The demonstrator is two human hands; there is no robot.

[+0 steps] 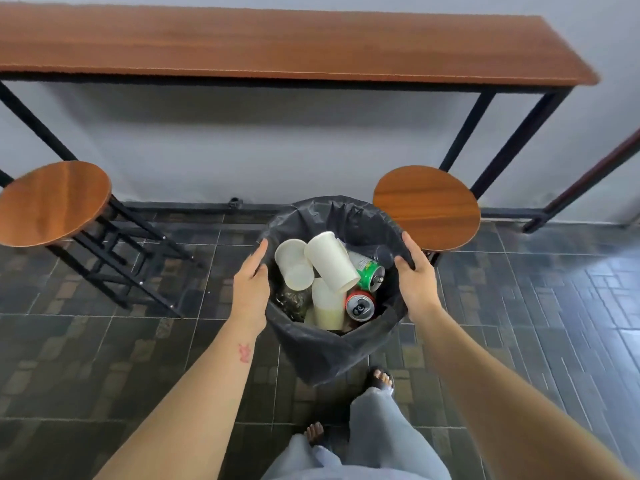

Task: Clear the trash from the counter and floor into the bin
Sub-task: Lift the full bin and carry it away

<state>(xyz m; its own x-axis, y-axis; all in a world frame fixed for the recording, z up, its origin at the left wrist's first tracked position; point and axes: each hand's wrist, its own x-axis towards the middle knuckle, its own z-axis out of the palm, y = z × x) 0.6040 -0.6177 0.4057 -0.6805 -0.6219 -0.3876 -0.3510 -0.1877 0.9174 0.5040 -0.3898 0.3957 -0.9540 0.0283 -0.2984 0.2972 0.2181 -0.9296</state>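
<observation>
A bin lined with a black bag [323, 344] stands on the tiled floor in front of me. Inside it lie several white paper cups [330, 261], a green can [370, 275], a red can [360, 304] and a crumpled clear wrapper [294, 299]. My left hand [251, 284] grips the bag's left rim. My right hand [415, 275] grips the right rim, thumb inside the opening. The long wooden counter [277, 46] behind it shows a bare top.
Two round wooden stools on black frames flank the bin, one at left [52, 202] and one at right [427, 207] touching the bag's edge. My sandalled feet [382, 377] stand just behind the bin. Black table legs [516, 140] slant at right.
</observation>
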